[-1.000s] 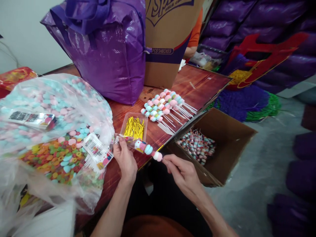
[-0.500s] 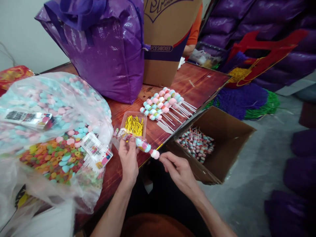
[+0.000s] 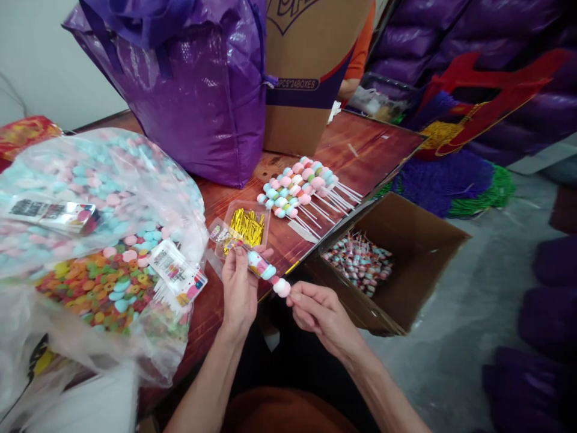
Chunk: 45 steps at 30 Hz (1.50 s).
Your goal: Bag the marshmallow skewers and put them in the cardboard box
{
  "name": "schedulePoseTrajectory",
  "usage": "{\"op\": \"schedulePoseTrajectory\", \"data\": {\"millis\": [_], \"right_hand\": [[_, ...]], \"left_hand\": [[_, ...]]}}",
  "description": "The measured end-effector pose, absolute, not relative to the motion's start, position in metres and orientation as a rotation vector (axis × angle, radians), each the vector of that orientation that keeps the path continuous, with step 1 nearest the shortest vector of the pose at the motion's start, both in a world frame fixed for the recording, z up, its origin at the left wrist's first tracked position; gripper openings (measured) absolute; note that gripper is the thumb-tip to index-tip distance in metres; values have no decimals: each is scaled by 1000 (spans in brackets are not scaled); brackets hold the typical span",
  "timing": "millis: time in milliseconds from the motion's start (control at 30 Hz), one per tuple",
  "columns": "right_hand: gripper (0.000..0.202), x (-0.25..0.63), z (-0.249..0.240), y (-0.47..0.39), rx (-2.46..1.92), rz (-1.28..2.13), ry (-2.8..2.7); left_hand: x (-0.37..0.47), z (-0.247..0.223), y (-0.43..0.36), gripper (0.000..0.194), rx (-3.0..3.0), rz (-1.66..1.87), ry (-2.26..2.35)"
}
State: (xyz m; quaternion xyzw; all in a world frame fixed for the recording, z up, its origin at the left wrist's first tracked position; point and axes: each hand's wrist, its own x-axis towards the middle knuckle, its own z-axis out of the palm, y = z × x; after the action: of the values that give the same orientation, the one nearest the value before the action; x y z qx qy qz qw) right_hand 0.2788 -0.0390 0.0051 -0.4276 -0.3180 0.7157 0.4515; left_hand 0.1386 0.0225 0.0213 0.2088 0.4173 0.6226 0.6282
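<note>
Between my hands a candy skewer (image 3: 281,287) of pastel pieces slants down to the right, its upper part inside a clear printed wrapper (image 3: 258,263). My left hand (image 3: 238,288) is closed on the wrapper near its upper end. At the bottom end of the skewer, my right hand (image 3: 322,313) pinches what appears to be its stick, mostly hidden by the fingers. Just beyond my left hand is a clear plastic tray (image 3: 267,224) of gold twist ties (image 3: 247,225). A row of unwrapped candy skewers (image 3: 300,187) lies behind, white sticks pointing right.
Left on the table (image 3: 360,135) is a large clear bag of candies (image 3: 103,180), with stacks of printed wrappers (image 3: 178,270) on it. A purple bag (image 3: 193,102) and a cardboard carton (image 3: 297,126) stand behind. An open box (image 3: 419,252) holding wrapped skewers sits right, below table level.
More of the skewer's pieces appear covered by the wrapper. My left hand has turned slightly, its fingers more spread; my right hand keeps its pinch at the lower end.
</note>
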Motion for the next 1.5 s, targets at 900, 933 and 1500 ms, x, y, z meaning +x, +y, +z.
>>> {"op": "schedulePoseTrajectory", "data": {"millis": [900, 933, 1500], "right_hand": [[31, 262, -1, -46, -1337, 248, -1951], [31, 264, -1, -45, -1329, 290, -1930], [22, 256, 2, -40, -783, 1769, -361]], "left_hand": [[160, 22, 14, 33, 434, 1307, 918], [159, 22, 15, 34, 439, 1290, 903], [159, 29, 14, 30, 484, 1030, 699]]}}
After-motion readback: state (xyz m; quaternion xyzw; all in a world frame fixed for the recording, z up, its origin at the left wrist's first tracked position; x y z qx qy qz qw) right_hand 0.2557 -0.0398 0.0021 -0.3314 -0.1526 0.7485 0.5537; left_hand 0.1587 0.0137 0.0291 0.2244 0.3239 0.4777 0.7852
